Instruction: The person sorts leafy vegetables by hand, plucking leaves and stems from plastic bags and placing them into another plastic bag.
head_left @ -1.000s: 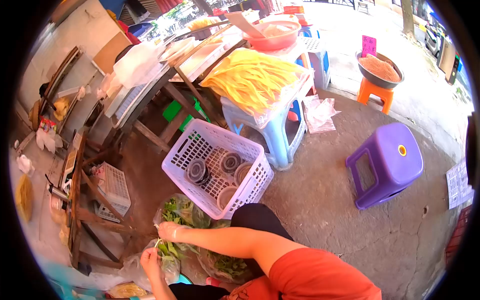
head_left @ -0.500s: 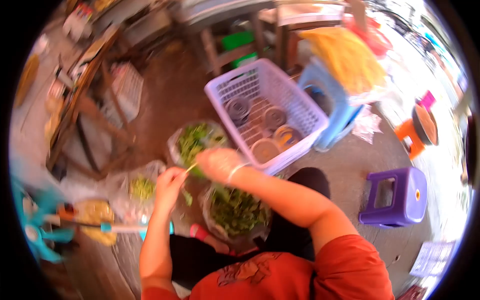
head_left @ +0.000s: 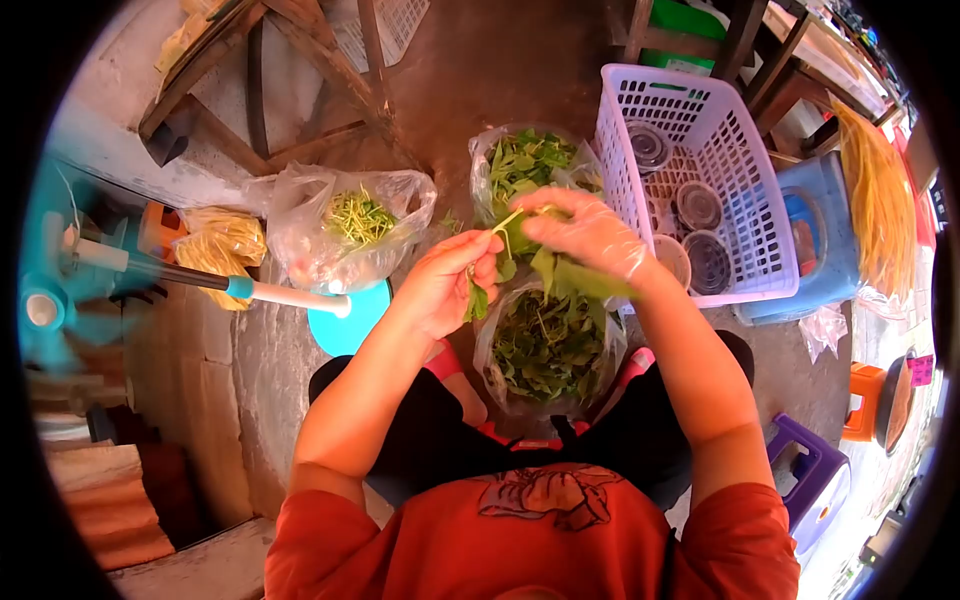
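My left hand (head_left: 452,283) pinches a thin green stem between thumb and fingers, a leaf hanging beneath it. My right hand (head_left: 588,237), in a clear plastic glove, closes on the leafy green sprig (head_left: 545,268), whose leaves trail blurred below the palm. Directly under both hands sits a clear plastic bag of dark green leaves (head_left: 548,345), between my feet. Beyond them is a second bag of leaves (head_left: 528,160), partly hidden by my right hand. To the left, another clear bag (head_left: 400,190) holds a heap of short cut stems (head_left: 360,217).
A lilac plastic basket (head_left: 700,90) with several round lidded containers stands at right, beside a blue stool (head_left: 815,220). A turquoise fan (head_left: 45,310) on a pole is at left. A purple stool (head_left: 815,490) is low right; a wooden frame (head_left: 250,150) stands upper left.
My view has turned, shifting the basket and bags rightward in the picture. Both hands remain close together on greens; leaves now hang below my right hand.
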Available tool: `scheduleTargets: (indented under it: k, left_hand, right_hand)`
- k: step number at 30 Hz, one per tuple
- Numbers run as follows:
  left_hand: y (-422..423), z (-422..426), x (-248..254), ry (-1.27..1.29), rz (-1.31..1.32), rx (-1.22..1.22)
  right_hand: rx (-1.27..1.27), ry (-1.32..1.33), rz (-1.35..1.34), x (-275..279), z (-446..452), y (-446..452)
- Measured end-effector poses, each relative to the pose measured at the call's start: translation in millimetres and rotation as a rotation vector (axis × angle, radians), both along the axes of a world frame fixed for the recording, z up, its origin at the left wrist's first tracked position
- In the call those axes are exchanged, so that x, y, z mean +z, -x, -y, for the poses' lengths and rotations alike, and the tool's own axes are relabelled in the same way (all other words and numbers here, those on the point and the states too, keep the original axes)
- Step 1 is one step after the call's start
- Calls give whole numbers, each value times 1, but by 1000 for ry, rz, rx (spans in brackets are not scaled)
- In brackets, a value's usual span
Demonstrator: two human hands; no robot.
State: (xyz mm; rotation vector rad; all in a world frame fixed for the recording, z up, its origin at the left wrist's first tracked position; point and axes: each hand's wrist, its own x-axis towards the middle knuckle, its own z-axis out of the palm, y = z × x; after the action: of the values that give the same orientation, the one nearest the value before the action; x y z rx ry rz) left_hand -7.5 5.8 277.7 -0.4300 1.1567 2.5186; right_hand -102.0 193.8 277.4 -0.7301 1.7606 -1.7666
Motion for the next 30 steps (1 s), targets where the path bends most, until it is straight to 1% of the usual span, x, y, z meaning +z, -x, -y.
scheduleTargets:
  k: [1, 3, 4, 6, 9, 11, 12, 13, 15, 16, 17, 19, 20, 21, 22, 25, 26, 30]
  left_hand:
    - [1, -1, -2, 11, -4, 12]
    - [5, -2, -6, 33, -22, 35]
    - [7, -1, -9, 57, 5, 73]
    - [10, 0, -14, 166, 0, 73]
    - [11, -5, -18, 315, -50, 76]
    - [10, -10, -19, 357, -83, 88]
    - [10, -11, -18, 353, -94, 98]
    - [10, -12, -18, 351, -107, 104]
    - [13, -12, -16, 375, -106, 160]
    - [14, -12, -16, 385, -105, 194]
    - [15, -14, -18, 431, -119, 241]
    - [19, -19, -25, 524, -139, 333]
    - [22, -21, -30, 547, -174, 363]
    - [25, -24, -35, 570, -212, 392]
    - [28, -25, -39, 592, -252, 420]
    - [31, -23, -41, 643, -255, 439]
    - [32, -24, -39, 646, -247, 444]
    - [34, -31, -36, 605, -235, 444]
  right_hand:
    - [73, 24, 47, -3, 6, -3]
    - [74, 17, -22, -9, 17, -7]
    - [45, -4, -48, -11, 18, -9]
    - [-10, -49, -104, -14, 19, -10]
    - [-142, -285, -573, -24, 17, -5]
    - [-393, -261, -717, -34, 20, -4]
    - [-420, -261, -364, -38, 21, 4]
    - [-483, -224, -417, -38, 17, 11]
    - [-234, -18, 266, -24, 7, 10]
    - [-113, -33, -215, -44, 7, 14]
    - [-38, -79, -442, -61, 6, 10]
    - [43, -121, -915, -73, 9, -1]
    - [44, -80, -553, -73, 12, -14]
    - [73, -101, 52, -45, 23, -23]
    - [-92, -95, 648, -17, 34, -32]
    - [-113, -48, 659, -30, 43, -35]
    - [-137, -60, 699, -34, 45, -35]
    - [-120, 91, 667, -34, 46, -35]
